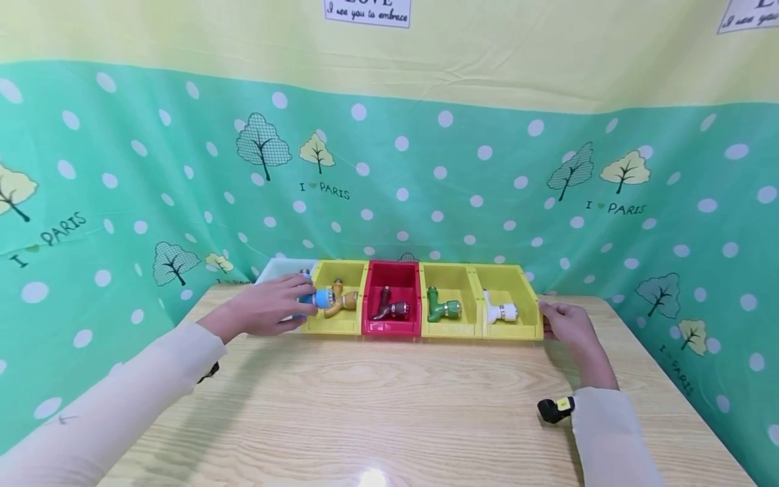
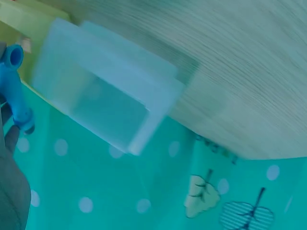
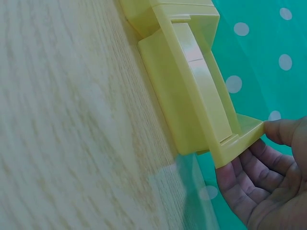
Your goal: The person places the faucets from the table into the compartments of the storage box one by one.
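Note:
My left hand point(image 1: 268, 306) grips a light blue plastic tap point(image 1: 322, 298) at the row's left end, in front of the pale translucent bin point(image 1: 286, 267). In the left wrist view the blue tap point(image 2: 13, 91) shows at the left edge, beside that bin point(image 2: 158, 81). My right hand point(image 1: 571, 323) pinches the side wall of the rightmost yellow bin point(image 1: 502, 279), thumb on top and fingers beneath, as the right wrist view shows. A white tap point(image 1: 502, 312) lies in this bin.
The joined bins stand along the table's point(image 1: 377, 406) back edge, before a polka-dot cloth point(image 1: 402, 176). An orange tap point(image 1: 338, 301) lies in a yellow bin, a dark brown tap point(image 1: 391, 308) in the red bin point(image 1: 392, 270), and a green tap point(image 1: 443, 308) in another yellow one.

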Available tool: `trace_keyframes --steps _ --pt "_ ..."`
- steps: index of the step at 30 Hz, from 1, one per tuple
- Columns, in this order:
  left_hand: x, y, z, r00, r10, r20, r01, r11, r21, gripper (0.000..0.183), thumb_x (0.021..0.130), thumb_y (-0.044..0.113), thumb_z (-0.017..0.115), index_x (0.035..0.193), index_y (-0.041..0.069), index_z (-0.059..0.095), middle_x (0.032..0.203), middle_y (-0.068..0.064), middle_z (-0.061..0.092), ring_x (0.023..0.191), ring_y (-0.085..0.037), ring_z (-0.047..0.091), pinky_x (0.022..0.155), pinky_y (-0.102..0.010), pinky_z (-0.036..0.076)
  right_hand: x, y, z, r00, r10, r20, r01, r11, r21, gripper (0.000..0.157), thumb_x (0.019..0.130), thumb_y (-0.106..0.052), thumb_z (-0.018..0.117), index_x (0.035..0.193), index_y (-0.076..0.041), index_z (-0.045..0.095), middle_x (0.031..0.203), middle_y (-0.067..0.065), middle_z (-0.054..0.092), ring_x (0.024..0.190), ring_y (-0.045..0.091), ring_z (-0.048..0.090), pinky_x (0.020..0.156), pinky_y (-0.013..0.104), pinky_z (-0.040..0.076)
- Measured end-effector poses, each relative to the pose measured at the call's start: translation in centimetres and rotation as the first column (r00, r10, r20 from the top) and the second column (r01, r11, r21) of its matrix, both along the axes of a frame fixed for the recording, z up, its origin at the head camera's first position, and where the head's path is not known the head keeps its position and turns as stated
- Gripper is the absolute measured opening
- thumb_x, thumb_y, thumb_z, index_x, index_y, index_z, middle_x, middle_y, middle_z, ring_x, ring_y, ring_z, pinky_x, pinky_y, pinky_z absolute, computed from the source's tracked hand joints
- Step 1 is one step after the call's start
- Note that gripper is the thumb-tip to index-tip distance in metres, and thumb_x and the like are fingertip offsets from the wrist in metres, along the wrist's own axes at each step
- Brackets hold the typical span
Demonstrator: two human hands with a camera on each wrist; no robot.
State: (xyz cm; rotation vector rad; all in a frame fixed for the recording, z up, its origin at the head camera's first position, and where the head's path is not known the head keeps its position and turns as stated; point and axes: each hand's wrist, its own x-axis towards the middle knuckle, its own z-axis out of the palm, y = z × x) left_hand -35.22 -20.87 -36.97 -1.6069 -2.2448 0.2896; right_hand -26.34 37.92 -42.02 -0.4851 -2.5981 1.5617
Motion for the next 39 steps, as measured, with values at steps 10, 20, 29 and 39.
trace_keyframes --steps 10,20,29,39 --pt "-1.7 -3.7 -0.2 0.996 0.080 0.024 -0.081 0.996 0.044 0.018 0.094 0.023 0.072 0.112 0.023 0.068 0.121 -0.010 0.061 0.113 -0.033 0.056 0.094 -0.053 0.052 -0.1 0.2 -0.2 1.000 0.014 -0.026 -0.014 1.000 0.005 0.058 0.110 -0.040 0.042 0.135 0.011 0.056 0.122 0.022 0.063 0.090 0.015 0.067 0.079 0.031 0.060" --pt "-2.8 -6.1 -0.7 0.977 0.213 0.023 -0.213 0.977 0.006 0.010 0.096 0.025 0.068 0.106 0.026 0.067 0.120 -0.007 0.063 0.111 -0.030 0.056 0.098 -0.051 0.050 -0.2 0.1 -0.1 1.000 0.007 -0.024 -0.007 1.000 -0.003 0.056 0.110 -0.038 0.043 0.133 0.011 0.057 0.119 0.022 0.063 0.091 0.019 0.066 0.081 0.034 0.060" --pt "-3.6 -5.8 -2.3 0.968 0.236 0.084 -0.237 0.971 0.010 0.010 0.094 0.021 0.070 0.104 0.025 0.070 0.118 -0.005 0.062 0.107 -0.027 0.054 0.093 -0.050 0.051 -0.2 0.3 -0.2 0.999 0.003 -0.034 -0.003 1.000 0.007 0.055 0.110 -0.039 0.042 0.131 0.010 0.059 0.118 0.020 0.063 0.094 0.021 0.066 0.082 0.035 0.060" --pt "-5.0 -5.2 -3.7 0.959 0.255 0.123 -0.258 0.966 0.005 0.010 0.094 0.019 0.069 0.102 0.022 0.073 0.112 -0.004 0.061 0.102 -0.026 0.053 0.091 -0.047 0.050 -0.3 0.1 0.1 1.000 -0.008 -0.015 0.008 1.000 0.005 0.057 0.110 -0.040 0.042 0.133 0.010 0.058 0.121 0.022 0.062 0.096 0.023 0.066 0.085 0.037 0.060"
